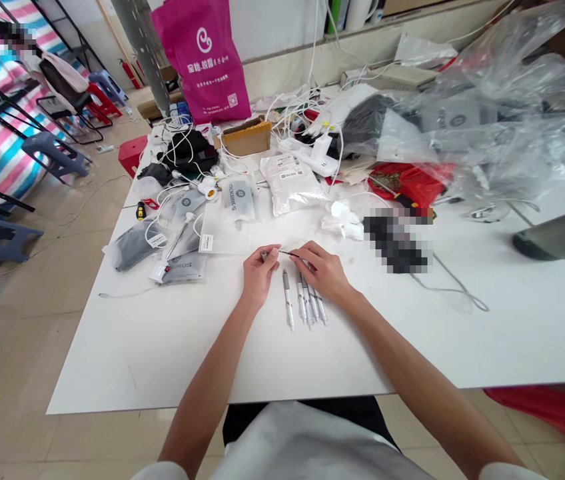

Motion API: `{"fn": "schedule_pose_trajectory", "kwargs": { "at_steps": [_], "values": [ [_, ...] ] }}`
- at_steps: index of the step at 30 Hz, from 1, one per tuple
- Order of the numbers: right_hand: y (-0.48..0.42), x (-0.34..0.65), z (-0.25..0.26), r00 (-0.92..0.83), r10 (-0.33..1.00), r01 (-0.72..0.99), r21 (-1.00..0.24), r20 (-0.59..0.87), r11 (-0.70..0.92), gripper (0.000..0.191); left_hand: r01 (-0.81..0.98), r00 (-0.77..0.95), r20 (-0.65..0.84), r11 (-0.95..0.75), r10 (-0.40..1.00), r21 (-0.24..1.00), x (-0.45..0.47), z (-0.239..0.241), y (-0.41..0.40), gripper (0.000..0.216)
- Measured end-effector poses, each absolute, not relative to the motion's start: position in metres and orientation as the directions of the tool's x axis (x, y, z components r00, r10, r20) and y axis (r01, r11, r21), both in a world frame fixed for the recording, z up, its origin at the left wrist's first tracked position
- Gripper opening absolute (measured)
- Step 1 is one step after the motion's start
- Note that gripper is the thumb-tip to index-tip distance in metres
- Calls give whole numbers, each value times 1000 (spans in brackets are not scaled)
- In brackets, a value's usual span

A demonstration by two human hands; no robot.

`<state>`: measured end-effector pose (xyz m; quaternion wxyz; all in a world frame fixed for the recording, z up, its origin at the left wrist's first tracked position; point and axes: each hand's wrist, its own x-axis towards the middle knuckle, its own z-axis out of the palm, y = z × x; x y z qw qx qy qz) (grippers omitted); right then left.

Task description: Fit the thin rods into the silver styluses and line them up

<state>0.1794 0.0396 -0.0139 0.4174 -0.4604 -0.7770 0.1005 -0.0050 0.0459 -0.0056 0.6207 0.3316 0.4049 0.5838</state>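
1. The left hand (258,272) pinches a small grey pen part (264,256) between thumb and fingers, above the desk (162,363).
2. The right hand (326,268) grips a thin dark stick (289,253), its tip pointing toward the left hand; whether it touches the pen part is too small to tell.
3. One grey-and-white pen (289,303) lies between the forearms.
4. Just to its right, a cluster of similar pens (306,303) lies partly under the right hand.
5. Beyond the left hand lies a flat clear bag (222,233).
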Motion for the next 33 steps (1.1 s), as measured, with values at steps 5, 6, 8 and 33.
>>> {"fn": "schedule_pose_trajectory", "kwargs": {
  "at_steps": [5,6,8,33],
  "values": [
    [40,180,-15,-226,803,628,-548,551,553,25,-395,22,-106,106,994,912,-6,-8,44,28],
    [40,180,-15,-230,804,626,-549,549,554,25,-368,32,-98,103,995,924,-6,-7,44,28],
    [40,179,-14,-238,800,622,-546,551,561,24,-339,59,-84,99,995,936,-5,-5,42,31],
    [38,177,-20,-279,817,664,-514,504,544,26,-658,193,-54,170,980,733,-2,14,40,33]
  ]
}}
